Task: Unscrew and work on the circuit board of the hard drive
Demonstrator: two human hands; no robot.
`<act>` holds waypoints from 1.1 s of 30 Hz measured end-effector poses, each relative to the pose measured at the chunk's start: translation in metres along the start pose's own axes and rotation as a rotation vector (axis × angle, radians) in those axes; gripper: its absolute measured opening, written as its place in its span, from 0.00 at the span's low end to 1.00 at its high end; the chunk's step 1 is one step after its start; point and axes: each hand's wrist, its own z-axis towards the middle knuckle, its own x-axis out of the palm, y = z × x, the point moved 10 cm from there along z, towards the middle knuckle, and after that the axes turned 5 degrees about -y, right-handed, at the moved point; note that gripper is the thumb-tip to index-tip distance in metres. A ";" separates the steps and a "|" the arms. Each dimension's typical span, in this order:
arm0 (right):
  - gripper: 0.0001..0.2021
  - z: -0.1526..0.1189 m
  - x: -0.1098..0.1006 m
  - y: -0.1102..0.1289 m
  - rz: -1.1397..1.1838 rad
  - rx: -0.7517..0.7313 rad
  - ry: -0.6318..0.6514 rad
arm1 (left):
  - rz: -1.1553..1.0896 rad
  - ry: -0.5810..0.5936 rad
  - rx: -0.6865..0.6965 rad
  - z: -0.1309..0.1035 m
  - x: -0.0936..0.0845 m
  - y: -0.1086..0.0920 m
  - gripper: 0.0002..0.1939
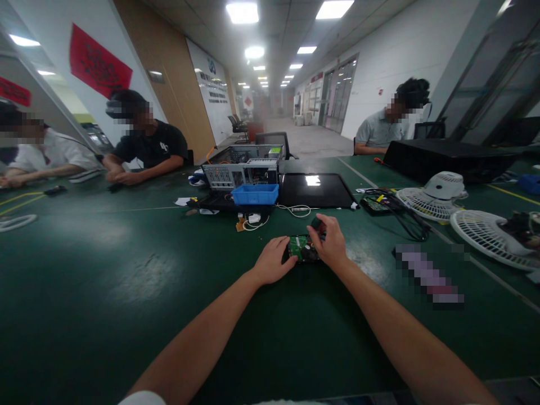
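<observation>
A small opened device with a green circuit board (pixel 298 247) in a dark shell lies on the green table in front of me. Dark parts and what look like wires fill its right side. My left hand (pixel 274 260) grips the left edge of the device, thumb along the near side and fingers on the far side. Over its right end, my right hand (pixel 331 243) pinches a small dark piece (pixel 316 223) between thumb and fingers. Its kind is too small to tell, and my palm partly hides the board's right end.
Ahead stand a blue bin (pixel 255 194), an open metal computer case (pixel 240 169) and a flat black panel (pixel 318 190). White fan parts (pixel 430 197) and black cables (pixel 411 216) lie to the right. A blurred-out object (pixel 428 273) is nearer. Several people sit around the table (pixel 126 326).
</observation>
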 end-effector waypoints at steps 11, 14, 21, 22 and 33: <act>0.24 -0.008 0.004 -0.015 0.024 0.071 -0.033 | 0.005 -0.005 0.000 0.000 0.002 0.002 0.33; 0.25 -0.009 0.003 -0.016 -0.014 0.076 -0.041 | 0.010 -0.004 0.005 0.001 0.002 0.001 0.33; 0.24 -0.004 0.003 -0.003 -0.010 0.002 0.018 | 0.006 -0.002 0.005 0.001 0.003 0.002 0.34; 0.25 -0.004 0.003 -0.003 -0.014 -0.001 0.024 | 0.007 -0.003 0.006 0.001 0.003 0.002 0.34; 0.26 -0.009 0.004 -0.016 -0.009 0.011 -0.050 | -0.015 -0.008 -0.002 0.000 0.001 0.001 0.33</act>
